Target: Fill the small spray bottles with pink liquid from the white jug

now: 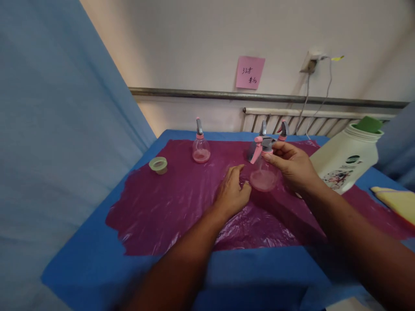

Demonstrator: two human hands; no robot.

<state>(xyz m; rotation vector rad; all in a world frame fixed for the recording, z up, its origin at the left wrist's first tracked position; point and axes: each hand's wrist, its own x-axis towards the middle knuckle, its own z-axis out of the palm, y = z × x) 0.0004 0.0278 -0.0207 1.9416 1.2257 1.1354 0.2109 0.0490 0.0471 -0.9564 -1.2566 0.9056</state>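
A clear spray bottle [264, 178] with pink liquid low inside stands in front of me, its pink-and-grey trigger head [263, 147] on top. The fingers of my right hand [293, 163] are closed around the neck just under that head. Just left of the bottle, my left hand [234, 188] is apart from it, fingers spread and holding nothing, low over the purple plastic sheet [168, 216]. Behind the gripped bottle, two more spray heads show, a grey one [263, 128] and a pink-and-grey one [284, 129]; their bottles are mostly hidden.
Another spray bottle [201, 149] with pink liquid stands back left, near a small greenish cup [158, 165]. A large cream jug [343, 160] with green at its mouth stands right, beside a yellow cloth [395, 202]. A metal rail [194, 93] runs along the wall behind the blue-covered table [81, 255].
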